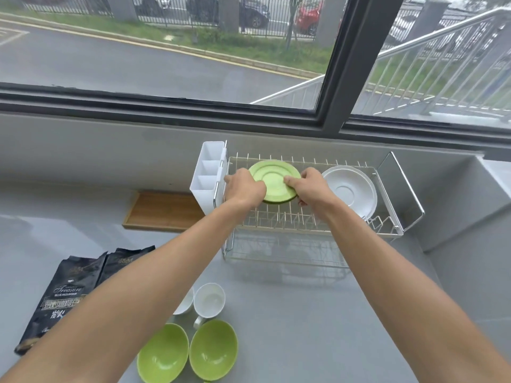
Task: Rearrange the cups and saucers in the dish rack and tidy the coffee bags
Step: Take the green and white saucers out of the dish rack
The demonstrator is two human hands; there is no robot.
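A grey counter is being lit by soft daylight, and the window is being reflected faintly in its glossy surface at the left. At the far side, a low grey wall is being topped by a large window with a dark frame. Through the glass, a wet road, a metal railing at the right, a fence and parked cars are being seen. A wooden tray is lying near the wall.

Kitchen or pantry counter by a street-facing window, smooth grey worktop, chrome wire dish rack with white plastic cutlery caddy, bamboo board, black coffee bags, green bowls
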